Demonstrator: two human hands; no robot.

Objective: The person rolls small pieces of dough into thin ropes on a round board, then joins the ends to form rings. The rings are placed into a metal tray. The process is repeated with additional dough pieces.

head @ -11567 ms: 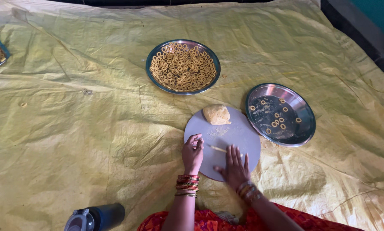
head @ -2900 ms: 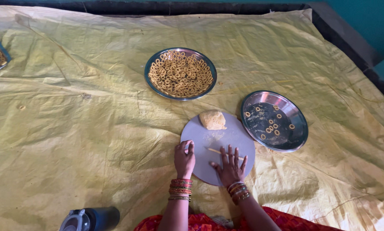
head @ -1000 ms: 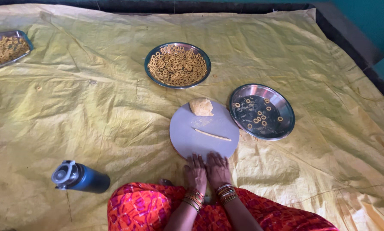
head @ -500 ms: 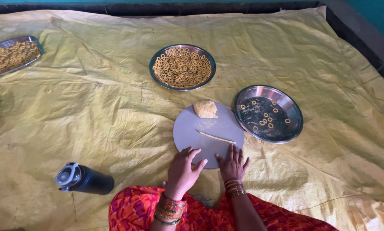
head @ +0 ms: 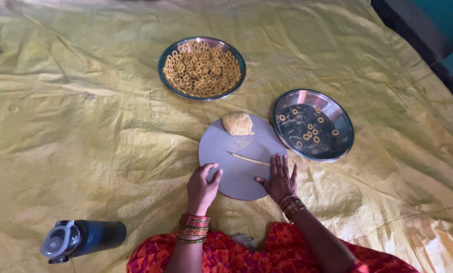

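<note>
Just both hands [head: 241,183] on grey round board [head: 221,151] beside thin dough strip [head: 250,160].

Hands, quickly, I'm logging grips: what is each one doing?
Left hand: loosely curled, holding nothing, at the round board's edge.
Right hand: open, flat on the board, holding nothing.

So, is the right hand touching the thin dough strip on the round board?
Apart. The head view shows the right hand lying flat on the round grey board, and a band of bare board separates its fingertips from the thin dough strip.
</note>
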